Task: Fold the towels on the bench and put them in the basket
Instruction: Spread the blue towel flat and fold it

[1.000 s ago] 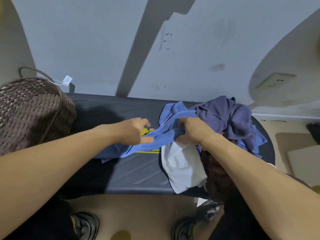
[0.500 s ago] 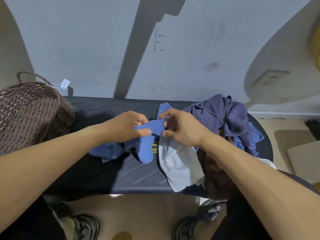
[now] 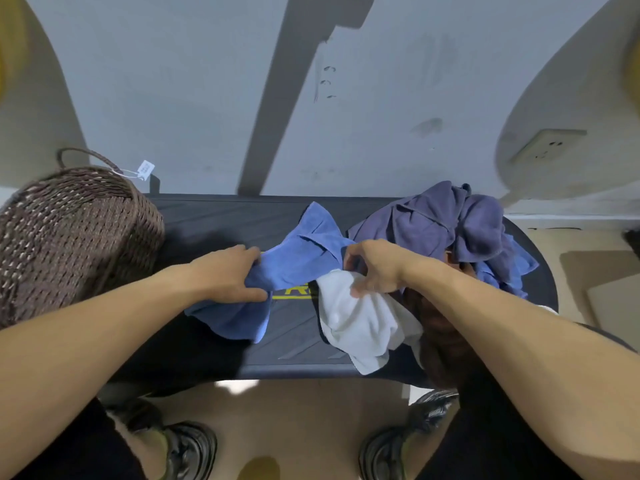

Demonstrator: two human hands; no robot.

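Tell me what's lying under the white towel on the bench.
The white towel lies on the black bench, its lower edge hanging over the front. A dark brown cloth shows along its right side. Whether anything else lies beneath is hidden by the towel itself.

One camera only, worn on the person's head, and it looked forward and steeply down. The wide lens bent the wall (image 3: 173,81) at the top into a curve and bowed the bench (image 3: 221,216) across the middle. It sat close: both forearms ran in from the bottom corners, large in the frame, and the left hand (image 3: 228,275) and right hand (image 3: 377,268) met near the centre. The basket (image 3: 69,230) was cut off by the left edge. Straight below, the floor (image 3: 311,417) and the person's shoes (image 3: 190,448) filled the bottom strip. No second view shared the scene.
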